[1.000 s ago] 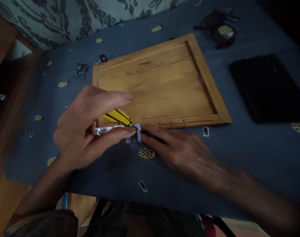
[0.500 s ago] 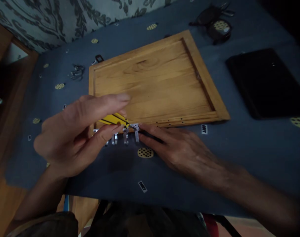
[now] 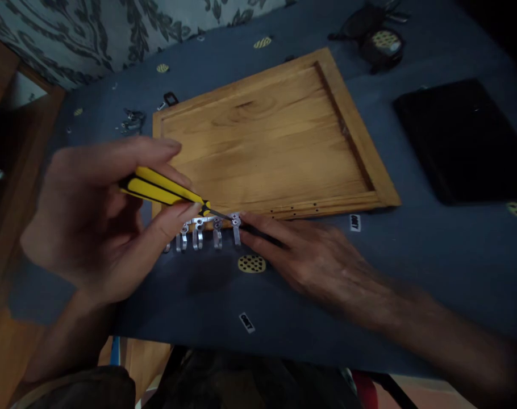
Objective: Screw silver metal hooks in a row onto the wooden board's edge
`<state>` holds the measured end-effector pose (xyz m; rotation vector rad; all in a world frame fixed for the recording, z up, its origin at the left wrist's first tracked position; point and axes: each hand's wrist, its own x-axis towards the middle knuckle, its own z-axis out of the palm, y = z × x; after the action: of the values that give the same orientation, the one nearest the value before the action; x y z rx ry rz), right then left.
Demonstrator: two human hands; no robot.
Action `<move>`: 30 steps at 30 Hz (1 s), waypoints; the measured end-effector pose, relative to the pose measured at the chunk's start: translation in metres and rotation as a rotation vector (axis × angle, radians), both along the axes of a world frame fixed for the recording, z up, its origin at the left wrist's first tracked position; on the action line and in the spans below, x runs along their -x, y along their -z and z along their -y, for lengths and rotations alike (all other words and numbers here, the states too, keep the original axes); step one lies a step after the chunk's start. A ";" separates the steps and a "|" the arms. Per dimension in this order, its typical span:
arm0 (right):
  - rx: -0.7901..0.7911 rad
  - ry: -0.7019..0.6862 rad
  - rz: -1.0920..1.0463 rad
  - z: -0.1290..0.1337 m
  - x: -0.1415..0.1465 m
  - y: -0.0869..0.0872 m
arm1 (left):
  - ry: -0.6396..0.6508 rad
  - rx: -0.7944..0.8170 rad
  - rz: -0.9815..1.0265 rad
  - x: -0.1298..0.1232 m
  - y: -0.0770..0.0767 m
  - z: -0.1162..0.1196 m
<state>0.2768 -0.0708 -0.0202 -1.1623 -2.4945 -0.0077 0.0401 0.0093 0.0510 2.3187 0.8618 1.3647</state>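
Note:
My left hand (image 3: 105,221) is closed around a yellow-and-black screwdriver (image 3: 165,187). The screwdriver's thin shaft slants down to the right, its tip at a screw on the end hook of a silver metal hook rack (image 3: 217,233). That rack, with several hooks, lies along the near edge of a framed wooden board (image 3: 258,142). From the right, my right hand (image 3: 313,255) has its fingertips against the rack's end, holding it at the board. Something slim and dark shows between those fingers; I cannot tell what it is.
Small dark holes mark the board's near edge, right of the rack. On the blue patterned tablecloth (image 3: 284,329) lie a black tablet-like slab (image 3: 463,142), dark sunglasses (image 3: 369,37) and a small heap of metal pieces (image 3: 133,122). Patterned wallpaper (image 3: 113,34) rises behind.
My left hand has shifted left and loosened higher on the screwdriver, so more of the yellow handle and the hooks shows. The right hand stays at the rack's end.

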 end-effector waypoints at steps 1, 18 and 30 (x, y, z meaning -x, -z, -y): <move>-0.003 -0.002 -0.001 0.000 0.000 0.000 | -0.022 -0.029 -0.047 0.000 0.002 0.000; 0.034 0.008 0.021 0.001 0.000 -0.001 | -0.085 -0.010 -0.165 -0.005 0.002 0.008; -0.031 -0.017 -0.043 0.000 0.000 0.004 | -0.123 -0.072 -0.224 -0.009 -0.002 0.009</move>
<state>0.2773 -0.0713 -0.0240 -1.1168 -2.4581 -0.0163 0.0486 0.0004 0.0528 2.5479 1.0527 1.2155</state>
